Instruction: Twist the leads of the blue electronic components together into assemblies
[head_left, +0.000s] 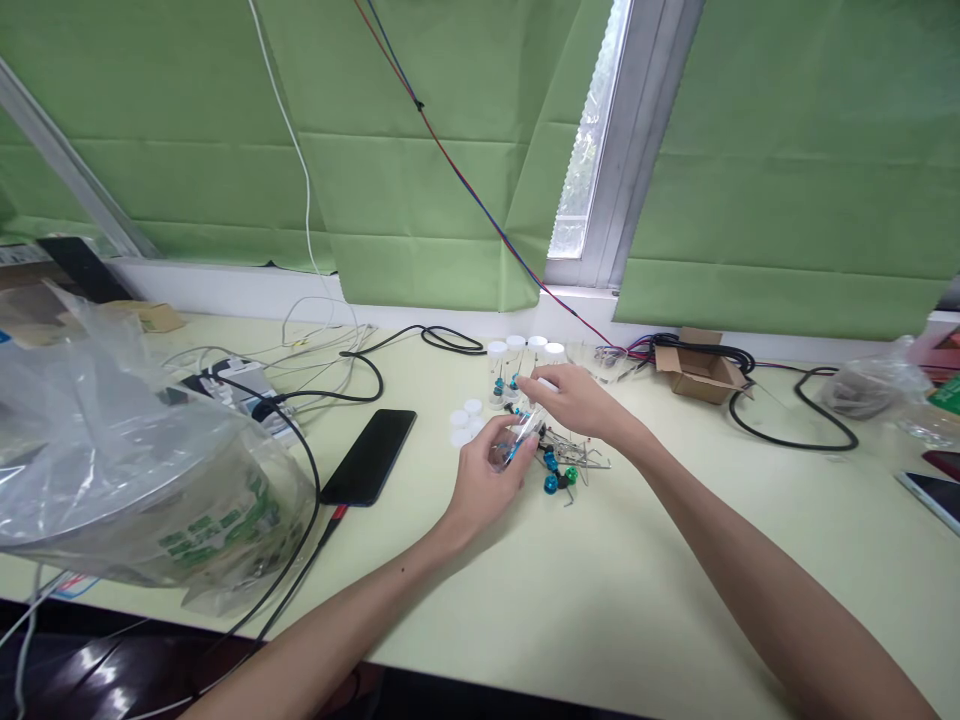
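My left hand (491,470) is closed round a clear plastic vial (529,424), which is tilted and has small blue and metal parts inside. At the vial's upper end, the fingers of my right hand (564,398) are closed on a white cap (549,385); whether it is fully seated I cannot tell. Behind my hands stand several upright clear vials (496,378) with white caps, some with blue parts in them. Loose white caps (460,421) lie left of my left hand. Blue knobs (551,484), a green knob (571,475) and bent metal pins (585,452) are heaped below my right hand.
A black phone (370,458) with a cable lies to the left, beside a large plastic-wrapped tub (180,490). Black cables (450,340) run along the back. An open cardboard box (701,380) sits at back right, and another phone (934,497) at the right edge.
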